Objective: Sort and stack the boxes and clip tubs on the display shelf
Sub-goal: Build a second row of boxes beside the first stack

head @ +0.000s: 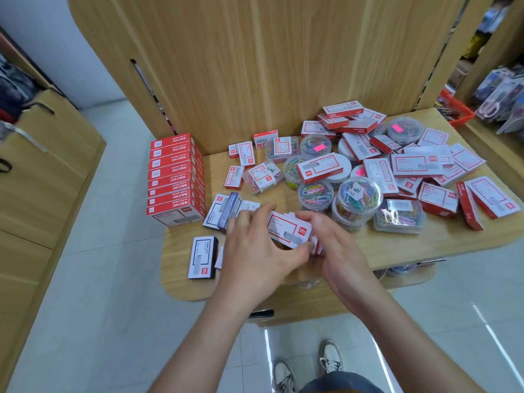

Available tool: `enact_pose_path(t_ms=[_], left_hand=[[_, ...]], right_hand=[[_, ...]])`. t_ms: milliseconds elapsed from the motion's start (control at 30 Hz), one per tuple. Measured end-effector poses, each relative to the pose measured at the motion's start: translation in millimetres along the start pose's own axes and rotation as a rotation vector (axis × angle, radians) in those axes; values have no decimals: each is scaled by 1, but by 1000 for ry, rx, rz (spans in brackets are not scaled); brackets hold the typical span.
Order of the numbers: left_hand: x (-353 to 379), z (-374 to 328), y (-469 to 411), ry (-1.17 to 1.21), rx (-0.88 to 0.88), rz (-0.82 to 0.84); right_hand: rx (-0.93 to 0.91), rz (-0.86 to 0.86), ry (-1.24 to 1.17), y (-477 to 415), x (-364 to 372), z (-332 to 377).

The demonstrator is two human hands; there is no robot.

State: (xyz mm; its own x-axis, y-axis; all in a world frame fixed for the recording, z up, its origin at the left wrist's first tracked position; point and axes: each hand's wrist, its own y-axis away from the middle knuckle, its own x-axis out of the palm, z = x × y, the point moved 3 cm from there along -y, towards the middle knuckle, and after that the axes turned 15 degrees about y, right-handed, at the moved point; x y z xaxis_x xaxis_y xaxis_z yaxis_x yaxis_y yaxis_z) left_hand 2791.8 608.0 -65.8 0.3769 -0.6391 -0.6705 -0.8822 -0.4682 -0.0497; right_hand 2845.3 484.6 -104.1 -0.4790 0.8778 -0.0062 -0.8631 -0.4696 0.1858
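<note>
Red-and-white box (287, 232) sits low over the front of the display shelf (397, 246), near the middle, held endwise between both hands. Left hand (255, 251) wraps the left end, fingers curled over the top and thumb along the near side. Right hand (336, 245) clamps the right end, fingers bent round it. White edges under the right fingers may be more boxes in the same grip; motion blur, count unclear. There is bare wood along the front edge right of the hands and at the rounded front-left corner; the rest of the top is crowded. Stack of red boxes (175, 177) stands neat at the back-left edge, close to the wooden back panel (255, 66). Black-and-white box (202, 256) lies flat just left of the left hand, with blue-and-white boxes (224, 211) behind it. Round clip tubs (357, 195) sit just behind the right hand, with a clear clip case (399, 218) beside them. Loose pile of red boxes (419, 165) covers the right half out to the edge.
</note>
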Motion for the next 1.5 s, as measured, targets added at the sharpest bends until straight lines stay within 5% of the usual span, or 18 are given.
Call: enact_pose_path(t_ms=[367,567,700,867,1100,1367,1500], left_hand=[[-8,12,-10,-131,271,299],[4,10,-16,-251,319,335],[14,9,-13,-309,351,362],[20,5,0,-67,240,433],[27,5,-10,45,168,360],[18,5,-15,-171,304,348],[20,9,-17,-211,320,384]], right_hand=[[-310,317,408,-10,-12,17],[-443,203,822,-6,-14,7],[-350,-21,616,8,1,-4],[-194,-170,399,12,16,-6],[-98,-31,1,5,18,-10],[-478,223,1112,4,-11,16],[-576,157,1485,-1,-4,20]])
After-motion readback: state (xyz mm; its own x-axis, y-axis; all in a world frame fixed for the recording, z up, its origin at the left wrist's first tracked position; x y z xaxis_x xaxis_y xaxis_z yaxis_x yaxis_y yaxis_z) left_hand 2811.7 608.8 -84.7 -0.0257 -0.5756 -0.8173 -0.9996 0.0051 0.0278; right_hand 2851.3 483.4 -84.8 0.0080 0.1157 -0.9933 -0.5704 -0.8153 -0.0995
